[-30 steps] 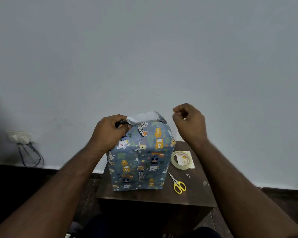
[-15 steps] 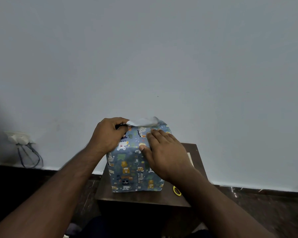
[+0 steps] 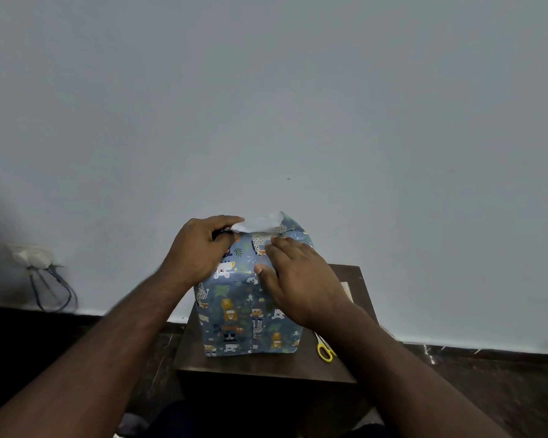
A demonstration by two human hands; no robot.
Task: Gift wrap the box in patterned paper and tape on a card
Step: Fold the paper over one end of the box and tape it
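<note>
While the tall box in blue animal-patterned paper (image 3: 249, 306) stands upright on the small dark wooden table (image 3: 266, 365), the left hand (image 3: 200, 251) curls round its top left corner, pinching the paper beside the loose white flap (image 3: 260, 223). The right hand (image 3: 301, 279) lies flat on the near face, fingers straight, holding nothing. If that palm slides or lifts, the unsecured fold could spring open or crease; yellow-handled scissors (image 3: 325, 350) lie just beside the box.

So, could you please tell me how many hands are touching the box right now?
2. The left hand grips the paper at the box's top left; the right hand lies flat on its front face.
</note>
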